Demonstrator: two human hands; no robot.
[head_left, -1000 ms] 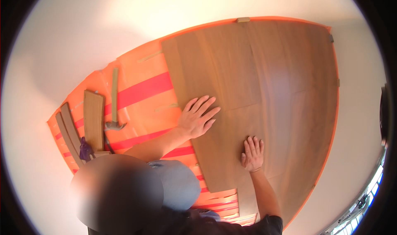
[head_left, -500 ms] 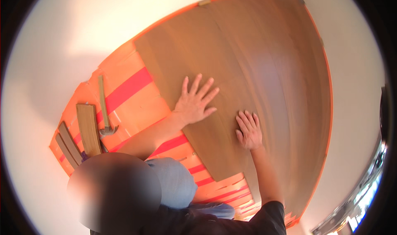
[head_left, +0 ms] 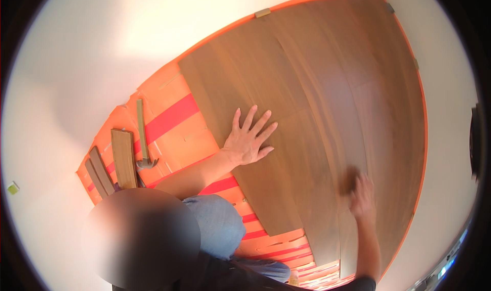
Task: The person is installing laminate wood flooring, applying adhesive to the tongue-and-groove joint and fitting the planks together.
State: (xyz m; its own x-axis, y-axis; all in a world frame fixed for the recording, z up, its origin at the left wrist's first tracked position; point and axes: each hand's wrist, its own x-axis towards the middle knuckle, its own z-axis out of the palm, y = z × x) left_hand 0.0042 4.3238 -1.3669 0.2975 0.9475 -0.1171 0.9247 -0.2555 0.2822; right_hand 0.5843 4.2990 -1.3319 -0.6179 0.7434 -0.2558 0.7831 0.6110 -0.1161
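Observation:
My left hand lies flat with its fingers spread on the brown wood plank floor, close to the edge where the planks end. It holds nothing. Farther right, my right hand is over the planks, smeared by motion, so its fingers do not show clearly. A dark blurred patch lies just left of its fingers, perhaps its shadow; I cannot tell. To the left, a claw hammer with a wooden handle rests on the orange underlay.
Beside the hammer lie a short plank piece and narrow brown strips. Red tape crosses the underlay. Small spacer blocks sit along the far edge by the pale wall. My jeans-clad knee is near the underlay.
My right hand has moved right across the planks and is now blurred, where before it lay flat. My left hand keeps its spread pose on the floor. The view has shifted slightly.

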